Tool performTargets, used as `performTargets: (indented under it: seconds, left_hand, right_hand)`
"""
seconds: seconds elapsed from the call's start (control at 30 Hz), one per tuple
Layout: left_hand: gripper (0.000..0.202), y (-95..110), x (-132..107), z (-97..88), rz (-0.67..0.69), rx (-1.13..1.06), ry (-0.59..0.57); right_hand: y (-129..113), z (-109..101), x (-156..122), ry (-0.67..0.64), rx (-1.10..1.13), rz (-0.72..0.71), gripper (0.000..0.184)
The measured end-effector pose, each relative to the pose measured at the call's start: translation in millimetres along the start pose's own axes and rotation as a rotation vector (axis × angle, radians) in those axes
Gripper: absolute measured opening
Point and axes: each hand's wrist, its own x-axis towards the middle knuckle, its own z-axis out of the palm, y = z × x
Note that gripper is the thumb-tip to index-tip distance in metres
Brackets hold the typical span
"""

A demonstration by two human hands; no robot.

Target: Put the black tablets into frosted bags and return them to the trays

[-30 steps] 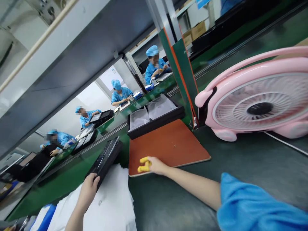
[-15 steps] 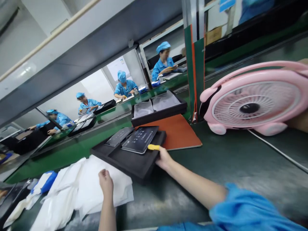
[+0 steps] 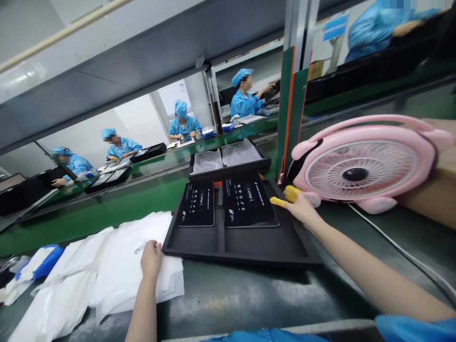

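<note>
A black divided tray (image 3: 221, 244) lies before me, with two dark flat tablets in it, a left tablet (image 3: 196, 204) and a right tablet (image 3: 249, 202), white print on their faces. My right hand (image 3: 301, 206), yellow covers on its fingertips, is beside the right tablet at the tray's right side. Its fingers are apart and hold nothing. My left hand (image 3: 151, 256) is closed over the right edge of a stack of white bags (image 3: 121, 266), close to the tray's left corner. What its curled fingers grip is hidden.
A pink fan (image 3: 356, 175) stands at the right, its white cable (image 3: 399, 249) running along the green bench. Behind my tray sits another black tray (image 3: 230, 168) with bagged items. A blue-and-white packet (image 3: 46, 261) lies far left. Several co-workers sit across the line.
The black tray has turned roughly square to me and come nearer and rightward. My right hand has moved right and its fingers have spread. My left hand stays by the white bags.
</note>
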Motion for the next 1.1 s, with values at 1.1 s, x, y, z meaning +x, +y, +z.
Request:
performTargets:
  seconds: [1.1]
  left_hand:
    - [0.021,155,-58,9.9,0.202,-0.537,-0.31]
  right_hand:
    - [-50,104,105,-0.598,-1.115,-0.438,0.047]
